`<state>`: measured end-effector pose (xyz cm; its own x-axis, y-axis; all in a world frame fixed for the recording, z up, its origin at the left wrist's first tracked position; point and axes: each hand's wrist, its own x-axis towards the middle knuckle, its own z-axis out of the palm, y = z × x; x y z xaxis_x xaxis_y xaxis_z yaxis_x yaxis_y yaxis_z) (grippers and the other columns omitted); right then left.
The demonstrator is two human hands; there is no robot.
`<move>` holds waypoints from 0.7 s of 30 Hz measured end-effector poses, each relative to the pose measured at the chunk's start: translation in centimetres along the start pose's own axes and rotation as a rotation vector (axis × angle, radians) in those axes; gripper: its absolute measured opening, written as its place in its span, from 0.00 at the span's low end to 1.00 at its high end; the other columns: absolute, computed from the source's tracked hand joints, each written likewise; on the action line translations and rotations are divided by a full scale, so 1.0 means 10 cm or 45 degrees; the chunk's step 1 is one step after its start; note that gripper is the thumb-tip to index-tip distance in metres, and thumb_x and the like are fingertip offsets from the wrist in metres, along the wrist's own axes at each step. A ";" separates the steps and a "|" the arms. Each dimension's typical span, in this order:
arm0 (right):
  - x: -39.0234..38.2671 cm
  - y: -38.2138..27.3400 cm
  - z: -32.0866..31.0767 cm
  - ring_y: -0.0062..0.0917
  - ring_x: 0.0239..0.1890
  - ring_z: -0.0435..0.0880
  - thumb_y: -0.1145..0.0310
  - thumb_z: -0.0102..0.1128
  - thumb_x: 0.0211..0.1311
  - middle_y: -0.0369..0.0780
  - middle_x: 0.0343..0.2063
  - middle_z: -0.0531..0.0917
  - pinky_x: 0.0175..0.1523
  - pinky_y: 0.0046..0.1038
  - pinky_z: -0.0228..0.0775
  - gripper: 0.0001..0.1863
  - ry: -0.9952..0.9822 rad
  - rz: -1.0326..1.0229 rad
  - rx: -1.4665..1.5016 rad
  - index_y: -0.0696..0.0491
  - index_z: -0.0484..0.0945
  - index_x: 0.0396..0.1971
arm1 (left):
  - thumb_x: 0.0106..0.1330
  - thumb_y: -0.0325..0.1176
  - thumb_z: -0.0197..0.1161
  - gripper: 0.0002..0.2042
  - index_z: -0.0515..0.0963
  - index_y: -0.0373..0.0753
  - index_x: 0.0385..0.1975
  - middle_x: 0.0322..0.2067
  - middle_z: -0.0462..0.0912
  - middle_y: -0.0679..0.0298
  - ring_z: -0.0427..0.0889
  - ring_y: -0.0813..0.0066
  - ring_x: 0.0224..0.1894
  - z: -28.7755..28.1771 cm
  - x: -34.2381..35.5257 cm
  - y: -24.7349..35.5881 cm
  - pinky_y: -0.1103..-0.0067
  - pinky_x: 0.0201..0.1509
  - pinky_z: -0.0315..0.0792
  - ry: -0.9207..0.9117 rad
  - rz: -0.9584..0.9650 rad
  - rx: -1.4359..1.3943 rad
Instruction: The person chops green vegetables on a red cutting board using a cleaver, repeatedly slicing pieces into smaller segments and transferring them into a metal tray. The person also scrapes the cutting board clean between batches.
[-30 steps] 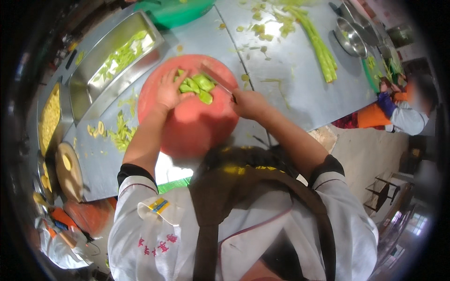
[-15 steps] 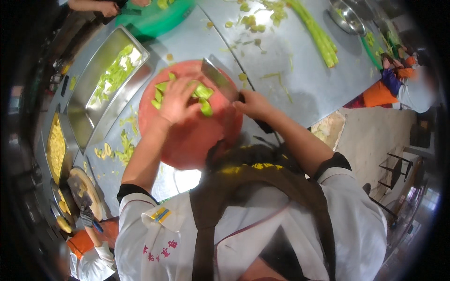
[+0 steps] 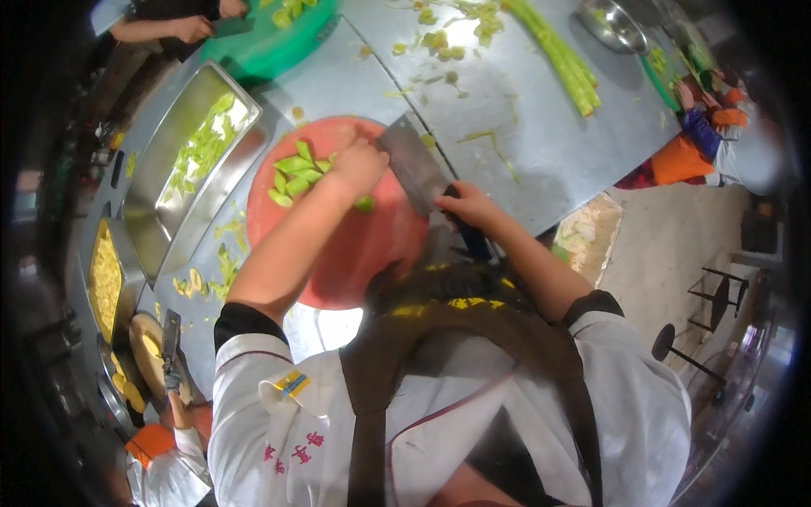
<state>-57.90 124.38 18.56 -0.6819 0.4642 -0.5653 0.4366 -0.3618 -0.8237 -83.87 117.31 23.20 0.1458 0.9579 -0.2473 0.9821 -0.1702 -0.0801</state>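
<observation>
My right hand (image 3: 470, 208) grips the black handle of a cleaver (image 3: 414, 162). Its broad blade slants over the right part of a round red cutting board (image 3: 355, 253). Beside the blade's far end is my left hand (image 3: 361, 166), its fingers curled in; whatever they hold, if anything, is hidden. Cut celery pieces (image 3: 296, 174) lie in a loose heap on the board, left of that hand. One more green piece shows partly under my left wrist.
A steel tray (image 3: 156, 203) with sliced celery stands left of the board; a tray of yellow pieces (image 3: 105, 275) is beyond it. Celery stalks (image 3: 557, 63) and a steel bowl (image 3: 615, 25) are far right. Co-workers' hands show by a green board (image 3: 279, 46) and a round board (image 3: 148, 355).
My left hand has moved right, off the celery pieces and toward the cleaver blade, its fingers curling. The cleaver has shifted slightly, its blade turned more to view.
</observation>
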 end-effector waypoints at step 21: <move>-0.37 -0.34 0.15 0.35 0.28 0.82 0.57 0.64 0.61 0.46 0.26 0.81 0.33 0.37 0.74 0.18 0.169 -0.268 -0.817 0.58 0.75 0.36 | 0.57 0.27 0.64 0.19 0.77 0.36 0.50 0.44 0.81 0.49 0.82 0.54 0.45 0.76 -1.69 0.45 0.69 0.50 0.75 0.559 -0.690 -1.298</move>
<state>-57.74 122.71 23.48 -0.7306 0.5819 -0.3573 0.5917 0.2784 -0.7565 -82.84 98.62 19.72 -0.4744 0.8785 -0.0559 0.5432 0.3421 0.7667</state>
